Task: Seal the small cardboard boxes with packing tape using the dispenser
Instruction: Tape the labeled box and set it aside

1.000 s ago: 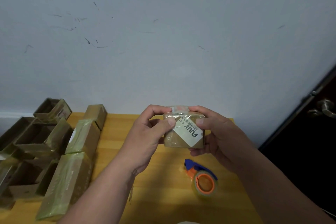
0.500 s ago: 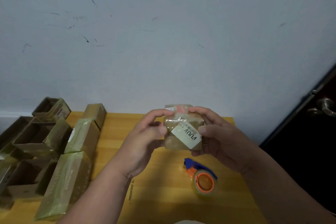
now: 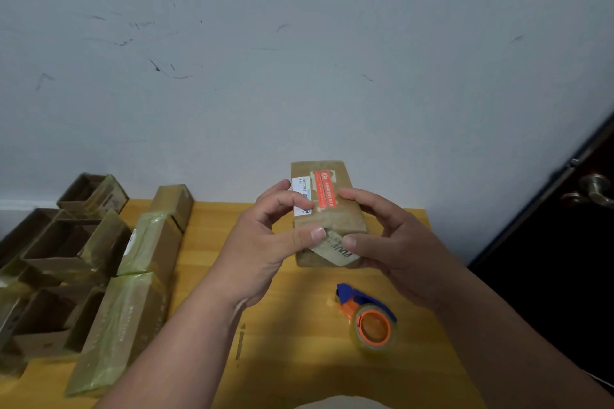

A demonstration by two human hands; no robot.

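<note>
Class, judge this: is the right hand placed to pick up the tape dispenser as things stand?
Probably not yet: the right hand and left hand hold the box. The tape dispenser lies unobstructed just below.

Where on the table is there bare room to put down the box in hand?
Bare wood lies under the held box, between the row of taped boxes and the tape dispenser. Another free strip runs along the table near edge, left of the dispenser. The left side is crowded with open boxes.
</note>
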